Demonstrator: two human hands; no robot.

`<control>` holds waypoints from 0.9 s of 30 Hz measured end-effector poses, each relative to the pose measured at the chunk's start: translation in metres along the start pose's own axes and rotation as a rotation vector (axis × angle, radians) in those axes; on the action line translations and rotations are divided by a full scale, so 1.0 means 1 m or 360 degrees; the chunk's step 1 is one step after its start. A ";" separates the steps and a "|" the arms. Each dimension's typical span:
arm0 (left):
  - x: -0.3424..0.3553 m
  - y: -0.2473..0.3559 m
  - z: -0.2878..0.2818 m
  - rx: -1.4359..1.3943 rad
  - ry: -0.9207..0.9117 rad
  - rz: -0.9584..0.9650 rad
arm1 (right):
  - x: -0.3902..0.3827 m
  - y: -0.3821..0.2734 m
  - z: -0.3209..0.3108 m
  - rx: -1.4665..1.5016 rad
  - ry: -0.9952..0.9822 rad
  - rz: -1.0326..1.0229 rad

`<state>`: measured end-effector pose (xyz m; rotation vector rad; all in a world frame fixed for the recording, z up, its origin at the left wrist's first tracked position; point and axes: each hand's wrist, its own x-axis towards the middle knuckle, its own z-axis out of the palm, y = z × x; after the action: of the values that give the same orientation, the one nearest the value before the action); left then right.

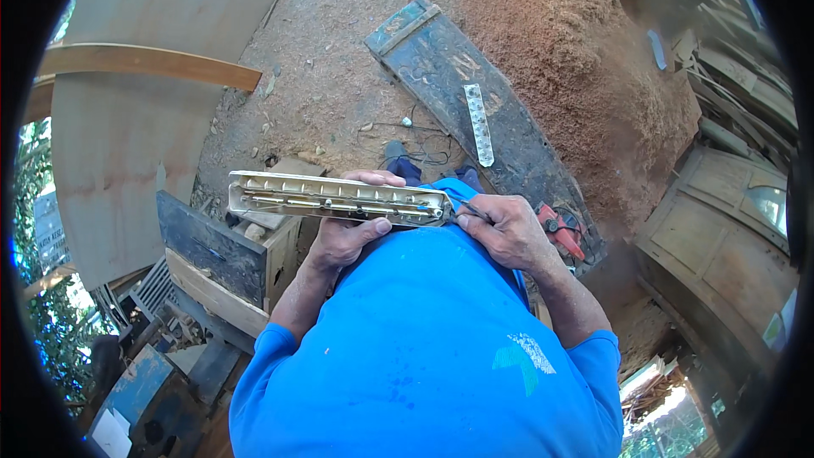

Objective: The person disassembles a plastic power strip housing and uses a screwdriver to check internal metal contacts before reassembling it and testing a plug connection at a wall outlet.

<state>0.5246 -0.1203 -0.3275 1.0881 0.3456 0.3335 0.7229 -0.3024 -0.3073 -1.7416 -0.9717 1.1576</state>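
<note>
A long, pale metal housing (335,197) with slots and a rod inside lies horizontally in front of my blue shirt. My left hand (356,233) is closed on it, thumb below and fingers over the far edge. My right hand (500,229) is closed on a thin dark tool (473,210) at the housing's right end, against the shirt; whether its tip touches the housing I cannot tell.
A dark plank (517,153) holds a pale perforated strip (478,123) and a red power tool (564,233). Sawdust (577,51) is heaped behind it. Plywood sheets (131,170) and a wooden box (280,267) are left; old wooden panels (712,229) are right.
</note>
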 end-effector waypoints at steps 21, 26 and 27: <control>0.057 0.048 -0.022 0.0147 -0.0287 -0.0065 | 0.045 -0.045 -0.007 -0.0539 0.0281 -0.0651; 0.055 0.046 -0.024 0.0436 -0.0243 0.0385 | 0.044 -0.054 -0.001 -0.0467 0.0493 -0.0603; 0.054 0.045 -0.022 0.0482 -0.0168 0.0417 | 0.042 -0.067 -0.007 -0.0367 0.0446 -0.0395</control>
<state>0.5596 -0.0604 -0.3023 1.4482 0.1609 0.4644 0.7306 -0.2410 -0.2583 -1.8397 -1.1414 0.6443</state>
